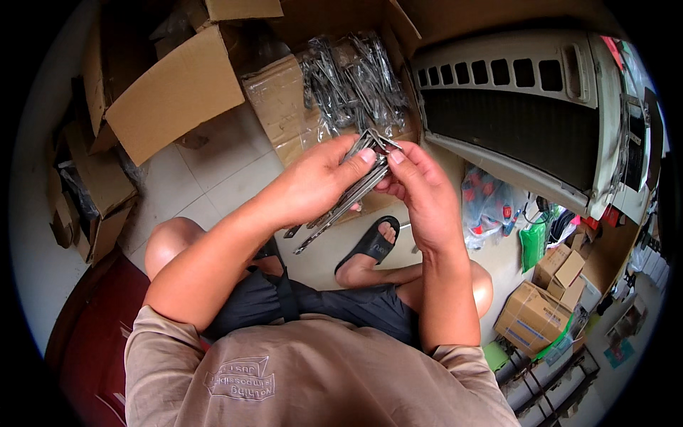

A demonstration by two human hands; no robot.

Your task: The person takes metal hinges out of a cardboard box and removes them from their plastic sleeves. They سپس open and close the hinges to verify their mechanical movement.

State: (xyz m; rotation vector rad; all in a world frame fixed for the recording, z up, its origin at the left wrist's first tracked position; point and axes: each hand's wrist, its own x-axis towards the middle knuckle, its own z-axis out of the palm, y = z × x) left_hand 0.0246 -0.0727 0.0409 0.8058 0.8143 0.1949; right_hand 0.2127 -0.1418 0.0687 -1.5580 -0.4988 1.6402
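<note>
A bundle of long, thin metal pieces (347,201) with bent ends lies across my left hand (324,174). My left fingers wrap round it, with the thumb on top. The lower ends point down and to the left. My right hand (416,178) is closed at the bundle's upper end, its thumb and fingers pinching the bent tips. What lies under the fingers is hidden. Just beyond my hands, an open cardboard box (274,107) holds many similar metal pieces (356,78) in clear plastic.
More open cartons (178,92) stand at the left. A grey slotted machine housing (509,107) is at the right, with bagged goods (491,199) and a taped carton (533,317) below it. My sandalled foot (370,249) rests on the tiled floor (178,178).
</note>
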